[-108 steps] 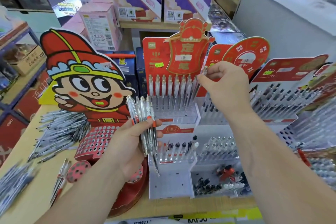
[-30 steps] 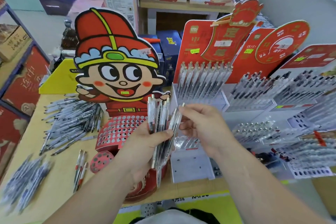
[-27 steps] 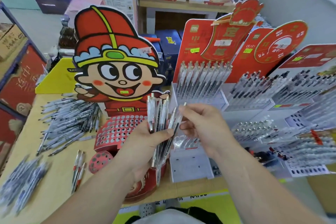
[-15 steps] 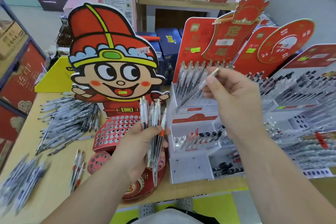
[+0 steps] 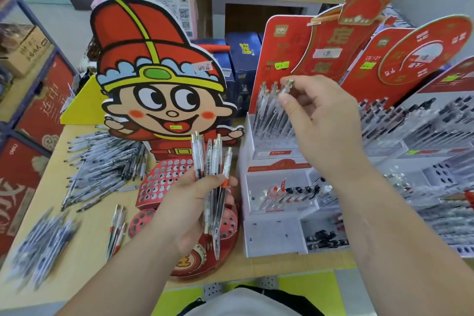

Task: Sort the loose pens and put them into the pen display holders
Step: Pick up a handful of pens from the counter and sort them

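Half a second ago the right hand held its clear pen slanted in the air above the rack. Now the pen has swung more upright and come down among the top row of pens, with its cap end level with theirs. The right hand pinches that pen near its top between thumb and forefinger, and the other fingers are curled loosely behind. The hand hides the pen's lower end, so I cannot tell whether it sits in a slot. The row stands in the upper tier of the white display holder. A lower tier below the hand holds a few pens with dark and red ends.

The left hand is lower and nearer the body. It grips a bundle of pens, fanned upward, with the thumb across their barrels. Just behind this hand is a red perforated holder at the foot of a cartoon cardboard figure.

Further left on the table lies a pile of loose pens. A few red-marked pens lie nearer, and a blurred heap lies at the edge. More filled racks stand to the right.
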Available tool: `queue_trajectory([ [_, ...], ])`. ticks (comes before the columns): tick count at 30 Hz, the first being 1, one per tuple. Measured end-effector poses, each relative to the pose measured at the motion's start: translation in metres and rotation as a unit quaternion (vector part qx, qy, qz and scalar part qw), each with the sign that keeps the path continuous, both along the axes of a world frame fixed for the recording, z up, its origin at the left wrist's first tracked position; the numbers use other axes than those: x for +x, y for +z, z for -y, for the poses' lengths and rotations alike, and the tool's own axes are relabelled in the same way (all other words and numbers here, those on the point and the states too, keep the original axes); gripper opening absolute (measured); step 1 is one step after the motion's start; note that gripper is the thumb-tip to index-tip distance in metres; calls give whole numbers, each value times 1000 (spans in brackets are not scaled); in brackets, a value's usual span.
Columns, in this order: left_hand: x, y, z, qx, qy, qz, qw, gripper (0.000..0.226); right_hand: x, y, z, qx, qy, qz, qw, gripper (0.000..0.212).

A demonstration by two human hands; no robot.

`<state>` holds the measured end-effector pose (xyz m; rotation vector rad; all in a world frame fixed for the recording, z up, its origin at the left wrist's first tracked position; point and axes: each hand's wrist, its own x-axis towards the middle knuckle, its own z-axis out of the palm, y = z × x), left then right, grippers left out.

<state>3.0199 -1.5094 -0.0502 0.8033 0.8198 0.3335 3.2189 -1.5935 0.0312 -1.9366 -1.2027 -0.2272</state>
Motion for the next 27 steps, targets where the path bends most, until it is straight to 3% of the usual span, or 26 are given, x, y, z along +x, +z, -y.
queue_trajectory([
  [9,2,-7,-1,-5,2,10,1000,27,-8,-12,-5,-62,-8,-25,998,20],
  [27,2,-2,1,15,-43,45,998,26,-18,-20,-5,-35,-50,-34,998,21],
])
